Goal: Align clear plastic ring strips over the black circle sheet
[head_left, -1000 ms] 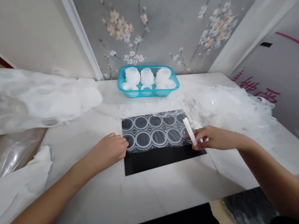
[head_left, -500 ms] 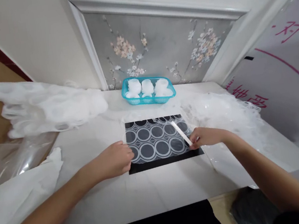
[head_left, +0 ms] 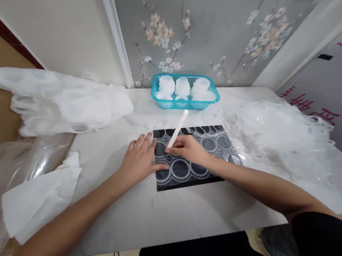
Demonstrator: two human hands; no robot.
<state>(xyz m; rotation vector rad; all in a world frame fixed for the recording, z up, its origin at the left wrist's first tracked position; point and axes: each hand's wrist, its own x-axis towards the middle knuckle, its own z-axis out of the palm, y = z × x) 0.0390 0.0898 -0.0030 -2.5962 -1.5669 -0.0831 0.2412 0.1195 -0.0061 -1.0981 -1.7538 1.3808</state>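
Observation:
A clear sheet patterned with pale rings [head_left: 199, 169] lies over a black rectangular mat [head_left: 194, 182] on the white table. Fingers spread, my left hand [head_left: 140, 157] rests flat at the left edge of the sheet, thumb reaching onto a ring. My right hand [head_left: 189, 148] is over the left half of the sheet, its fingers pinching a thin white stick [head_left: 178, 129]. The stick slants up and to the right; its lower end is at the fingertips, close above the sheet.
A blue basket [head_left: 186, 103] of white ring stacks stands at the back. Tangled clear scraps [head_left: 287, 141] cover the table's right side. At left are a bundle of white perforated sheets [head_left: 68, 102], a white cloth [head_left: 40, 197] and clear plastic [head_left: 8, 172].
My right hand has moved left across the sheet with the white stick. My left hand has opened from curled fingers to spread ones. The camera view has shifted.

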